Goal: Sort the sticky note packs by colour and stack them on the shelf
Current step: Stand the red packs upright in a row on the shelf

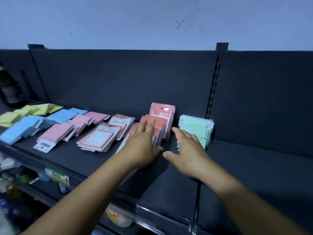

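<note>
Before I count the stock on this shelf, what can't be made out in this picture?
- Head view: the lower red packs lie under the left hand, so their number is hidden.
- The front of the green packs is covered by the right hand.
- The yellow packs at far left are blurred, one cut by the edge.
- The goods below the shelf are dark and blurred.
- Print on the white packs is too small.

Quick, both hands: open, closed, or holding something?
Left hand: open, fingers straight, resting on the red packs.
Right hand: open, fingers spread by the green packs, gripping nothing.
</note>
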Tool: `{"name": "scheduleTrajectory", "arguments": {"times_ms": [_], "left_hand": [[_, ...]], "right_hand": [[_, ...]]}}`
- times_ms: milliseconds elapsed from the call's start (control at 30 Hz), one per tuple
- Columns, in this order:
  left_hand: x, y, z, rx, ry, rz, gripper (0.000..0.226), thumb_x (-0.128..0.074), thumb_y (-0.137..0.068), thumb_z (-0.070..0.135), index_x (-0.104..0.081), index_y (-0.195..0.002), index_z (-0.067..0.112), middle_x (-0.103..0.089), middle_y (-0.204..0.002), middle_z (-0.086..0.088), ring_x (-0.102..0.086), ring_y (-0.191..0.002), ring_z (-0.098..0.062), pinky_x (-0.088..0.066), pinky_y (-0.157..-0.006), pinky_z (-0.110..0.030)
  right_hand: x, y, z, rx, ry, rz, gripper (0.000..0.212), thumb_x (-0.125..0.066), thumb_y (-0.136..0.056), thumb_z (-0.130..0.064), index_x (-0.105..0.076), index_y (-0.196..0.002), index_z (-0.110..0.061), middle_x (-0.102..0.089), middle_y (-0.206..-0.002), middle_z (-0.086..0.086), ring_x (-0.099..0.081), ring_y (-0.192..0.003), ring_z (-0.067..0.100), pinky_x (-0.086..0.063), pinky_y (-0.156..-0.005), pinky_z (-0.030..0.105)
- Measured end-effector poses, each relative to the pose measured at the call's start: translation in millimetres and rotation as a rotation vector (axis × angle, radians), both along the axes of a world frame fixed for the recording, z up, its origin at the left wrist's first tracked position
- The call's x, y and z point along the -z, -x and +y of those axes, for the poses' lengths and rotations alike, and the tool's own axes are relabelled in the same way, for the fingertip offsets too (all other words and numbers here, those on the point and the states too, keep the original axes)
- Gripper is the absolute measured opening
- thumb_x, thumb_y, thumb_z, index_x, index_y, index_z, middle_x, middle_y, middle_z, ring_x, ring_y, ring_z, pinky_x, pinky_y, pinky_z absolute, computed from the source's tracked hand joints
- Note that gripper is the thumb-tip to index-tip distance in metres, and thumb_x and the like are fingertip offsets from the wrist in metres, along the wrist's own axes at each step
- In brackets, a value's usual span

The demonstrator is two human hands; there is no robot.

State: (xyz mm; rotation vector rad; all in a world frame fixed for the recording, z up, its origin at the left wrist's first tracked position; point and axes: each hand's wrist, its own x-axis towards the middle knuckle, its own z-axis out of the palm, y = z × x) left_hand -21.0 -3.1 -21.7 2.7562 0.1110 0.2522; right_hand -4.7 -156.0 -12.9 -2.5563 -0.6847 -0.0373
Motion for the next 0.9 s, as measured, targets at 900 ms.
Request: {"name": "scheduleTrajectory", "arguments": {"times_ms": [900], "left_hand": [[11,-92,103,0.217,0.420,0.166,0.041,-0.048,-0.095,0.045,-0.048,-0.124,0.016,-0.062,-0.117,-0.001,-0.058,-0.105,-0.020,-0.042,-0.084,-0.028]], "right_hand": [[28,-68,107,0.546,-0.511,0.400,0.078,-0.056,-0.085,-0.059,-0.027,-0.143,-0.015,-0.050,-0.139,0.003,-0.052,-0.123,0.025,-0.043,-0.103,0.040]]}}
